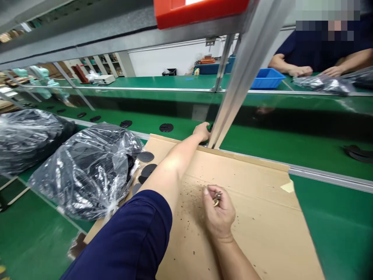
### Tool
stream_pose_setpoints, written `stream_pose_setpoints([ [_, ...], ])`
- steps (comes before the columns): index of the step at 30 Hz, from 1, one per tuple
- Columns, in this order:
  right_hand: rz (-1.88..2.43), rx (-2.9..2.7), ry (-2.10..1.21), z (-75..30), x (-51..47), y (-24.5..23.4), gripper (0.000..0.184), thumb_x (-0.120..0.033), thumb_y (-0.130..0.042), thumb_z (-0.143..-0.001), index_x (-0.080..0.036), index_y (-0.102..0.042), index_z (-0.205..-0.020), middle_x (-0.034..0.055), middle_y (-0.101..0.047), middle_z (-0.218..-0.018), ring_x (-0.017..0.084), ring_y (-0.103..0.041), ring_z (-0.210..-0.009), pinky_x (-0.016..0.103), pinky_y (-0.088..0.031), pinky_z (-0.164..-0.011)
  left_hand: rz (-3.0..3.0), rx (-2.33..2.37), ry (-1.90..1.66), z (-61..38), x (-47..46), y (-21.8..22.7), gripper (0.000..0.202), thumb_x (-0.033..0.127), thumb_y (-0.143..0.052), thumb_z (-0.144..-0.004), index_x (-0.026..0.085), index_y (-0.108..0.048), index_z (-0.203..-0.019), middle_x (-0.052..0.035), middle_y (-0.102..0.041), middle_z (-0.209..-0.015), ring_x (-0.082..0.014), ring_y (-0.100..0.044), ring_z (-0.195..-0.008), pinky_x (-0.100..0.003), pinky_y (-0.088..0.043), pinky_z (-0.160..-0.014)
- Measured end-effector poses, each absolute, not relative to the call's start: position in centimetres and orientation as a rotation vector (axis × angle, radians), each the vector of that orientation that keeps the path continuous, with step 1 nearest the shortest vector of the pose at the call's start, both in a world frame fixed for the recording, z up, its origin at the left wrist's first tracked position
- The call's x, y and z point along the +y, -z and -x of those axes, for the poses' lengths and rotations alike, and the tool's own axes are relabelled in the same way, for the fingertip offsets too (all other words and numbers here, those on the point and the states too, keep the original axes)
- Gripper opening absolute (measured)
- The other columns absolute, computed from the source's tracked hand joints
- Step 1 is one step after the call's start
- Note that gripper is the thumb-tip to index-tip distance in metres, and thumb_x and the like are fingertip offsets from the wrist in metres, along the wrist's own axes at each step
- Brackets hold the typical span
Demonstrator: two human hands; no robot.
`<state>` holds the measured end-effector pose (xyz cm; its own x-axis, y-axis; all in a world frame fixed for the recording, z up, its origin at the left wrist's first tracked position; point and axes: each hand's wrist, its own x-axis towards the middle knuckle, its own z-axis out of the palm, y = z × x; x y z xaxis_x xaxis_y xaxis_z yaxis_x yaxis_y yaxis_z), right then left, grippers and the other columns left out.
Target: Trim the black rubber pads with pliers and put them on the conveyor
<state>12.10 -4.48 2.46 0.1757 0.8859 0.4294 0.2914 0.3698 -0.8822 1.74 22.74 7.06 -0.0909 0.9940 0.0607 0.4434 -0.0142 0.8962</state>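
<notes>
Pinching a small metallic piece [216, 200] between thumb and fingertips, the right hand [218, 212] is closed around it, just above a flattened cardboard sheet [256, 210] scattered with dark specks [186, 206]. The sheet lies on a green counter [335, 221]. The left hand [201, 131], on an arm with a navy sleeve [125, 237], reaches to the sheet's far edge beside an aluminium upright [233, 93], its fingers curled; whether it grips anything cannot be told. Flat black discs [145, 156] lie by the sheet's left side, next to clear plastic bags of black items [87, 171]. Farther off, a co-worker's hands [298, 71] rest on another green counter, near a blue plastic bin [266, 79].
</notes>
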Motion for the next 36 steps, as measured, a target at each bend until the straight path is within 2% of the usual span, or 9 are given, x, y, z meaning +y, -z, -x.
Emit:
stream_pose_setpoints([
  [4,1.235,-1.23,-0.612,-12.0,-3.9,-3.0,0.036,-0.04,-0.068,-0.076,-0.018,-0.054,-0.101,-0.0015,-0.05,-0.072,0.013,-0.049,-0.057,0.028,-0.043,-0.056,-1.426,1.758,-1.297,-0.1,19.9,-9.3,0.053,0.02,-0.071,-0.074,0.017,-0.054,-0.124,-0.0135,-0.062,-0.12,-0.0267,-0.056,-0.113,-0.037,-0.039,-0.098],
  [7,1.229,-1.142,-0.637,-11.8,-3.3,-3.4,0.049,-0.04,-0.071,-0.069,-0.019,-0.048,-0.106,-0.0005,-0.051,-0.077,0.016,-0.053,-0.063,0.032,-0.045,-0.062,-1.25,1.742,-1.419,1.2,15.8,-11.4,0.072,0.024,-0.078,-0.068,0.015,-0.044,-0.131,-0.0167,-0.059,-0.122,-0.0276,-0.055,-0.115,-0.038,-0.037,-0.099],
  [9,1.302,-1.091,-0.684,-11.7,-3.0,-3.5,0.052,-0.042,-0.072,-0.065,-0.02,-0.046,-0.105,0.0005,-0.052,-0.079,0.02,-0.056,-0.069,0.037,-0.047,-0.068,-1.138,1.672,-1.459,1.8,12.1,-12.1,0.073,0.024,-0.081,-0.063,0.013,-0.047,-0.127,-0.0173,-0.062,-0.115,-0.0274,-0.057,-0.109,-0.04,-0.039,-0.097],
  [14,1.626,-1.177,-0.709,-11.5,-3.6,-4.0,0.043,-0.05,-0.07,-0.068,-0.025,-0.055,-0.1,0.0074,-0.063,-0.087,0.03,-0.061,-0.079,0.049,-0.045,-0.079,-0.865,1.139,-1.545,2.5,2.3,-10.0,0.028,0.022,-0.075,-0.067,0.015,-0.063,-0.091,-0.0061,-0.066,-0.087,-0.0153,-0.06,-0.08,-0.035,-0.045,-0.088],
  [18,1.56,-1.347,-0.539,-11.7,-4.8,-4.9,0.06,-0.05,-0.062,-0.073,-0.026,-0.053,-0.126,0.0127,-0.066,-0.1,0.036,-0.06,-0.099,0.054,-0.042,-0.087,-0.585,0.812,-1.575,3.0,-3.2,-6.8,0.041,0.032,-0.083,-0.058,0.015,-0.062,-0.089,-0.0028,-0.063,-0.082,-0.012,-0.06,-0.07,-0.031,-0.048,-0.079],
  [21,1.434,-1.516,-0.351,-12.1,-4.8,-4.8,0.061,-0.05,-0.057,-0.078,-0.024,-0.052,-0.133,0.0163,-0.064,-0.107,0.036,-0.053,-0.113,0.052,-0.041,-0.093,-0.466,0.769,-1.524,3.7,-4.8,-5.4,0.05,0.038,-0.082,-0.058,0.017,-0.056,-0.096,-0.0001,-0.061,-0.076,-0.0137,-0.06,-0.058,-0.031,-0.05,-0.063],
  [25,1.195,-1.756,-0.217,-12.8,-4.3,-3.5,0.061,-0.05,-0.05,-0.083,-0.015,-0.051,-0.134,0.0161,-0.064,-0.099,0.033,-0.058,-0.099,0.05,-0.045,-0.089,-0.479,0.727,-1.512,4.8,-5.0,-4.8,0.049,0.029,-0.082,-0.06,0.016,-0.054,-0.098,0.001,-0.06,-0.075,-0.0092,-0.055,-0.051,-0.023,-0.045,-0.05],
  [29,1.078,-2.003,-0.1,-12.8,-4.8,-3.1,0.051,-0.043,-0.048,-0.088,-0.013,-0.053,-0.129,0.0147,-0.062,-0.109,0.028,-0.057,-0.1,0.043,-0.046,-0.09,-0.382,0.699,-1.501,5.0,-4.8,-4.9,0.046,0.015,-0.081,-0.057,0.014,-0.055,-0.095,0.0025,-0.057,-0.07,-0.0052,-0.052,-0.053,-0.016,-0.04,-0.05],
  [36,1.277,-2.084,0.123,-12.5,-5.7,-4.2,0.041,-0.039,-0.051,-0.091,-0.014,-0.059,-0.123,0.0107,-0.064,-0.097,0.024,-0.057,-0.089,0.036,-0.043,-0.086,-0.341,0.631,-1.379,4.2,-4.8,-4.8,0.042,0.011,-0.077,-0.064,0.015,-0.055,-0.1,0.003,-0.054,-0.071,-0.0054,-0.052,-0.057,-0.017,-0.04,-0.053],
])
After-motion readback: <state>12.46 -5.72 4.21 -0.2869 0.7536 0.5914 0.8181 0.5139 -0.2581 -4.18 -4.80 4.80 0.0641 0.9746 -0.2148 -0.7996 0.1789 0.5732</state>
